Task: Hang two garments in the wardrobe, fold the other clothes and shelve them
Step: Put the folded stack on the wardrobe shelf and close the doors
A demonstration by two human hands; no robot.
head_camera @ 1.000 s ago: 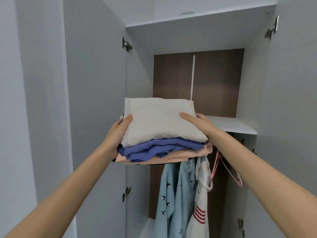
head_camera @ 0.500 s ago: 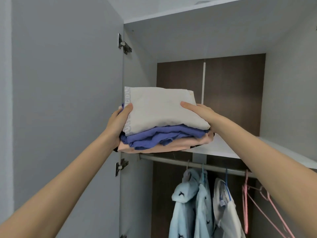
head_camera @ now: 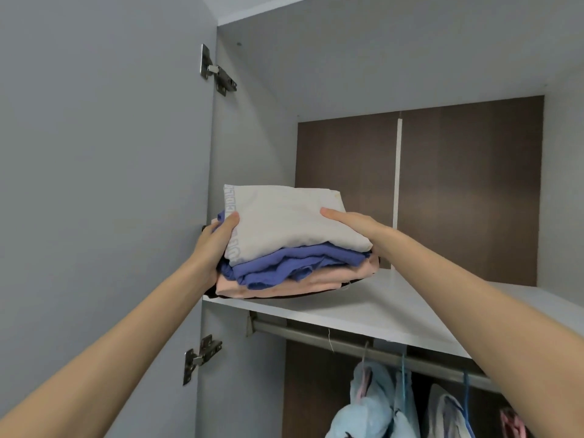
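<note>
After lifting the pile of folded clothes (head_camera: 294, 235) above the rail (head_camera: 316, 335), now rests it on the near left end of the shelf (head_camera: 395, 306), with left hand (head_camera: 215, 245) and right hand (head_camera: 350, 221) gripping its sides, thumbs on top, leaving shelving nearly done.

All soft matt cloth in the stack of folded clothes (head_camera: 294, 229): top piece off-white with a smooth weave and faint creases, middle blue one thinner and crumpled, bottom pink one smooth. The shelf (head_camera: 395, 311) and door (head_camera: 94, 153) look like smooth matt laminate board, white and grey, no grain; the back panel (head_camera: 467, 184) is dark brown wood-grain with a slight sheen, split by a white plastic-looking strip (head_camera: 397, 172). Metal parts: hinges (head_camera: 218, 71) bright and bare, rail (head_camera: 331, 338) dull brushed; hanging garments (head_camera: 369, 403) below are soft pale-blue cloth.
</note>
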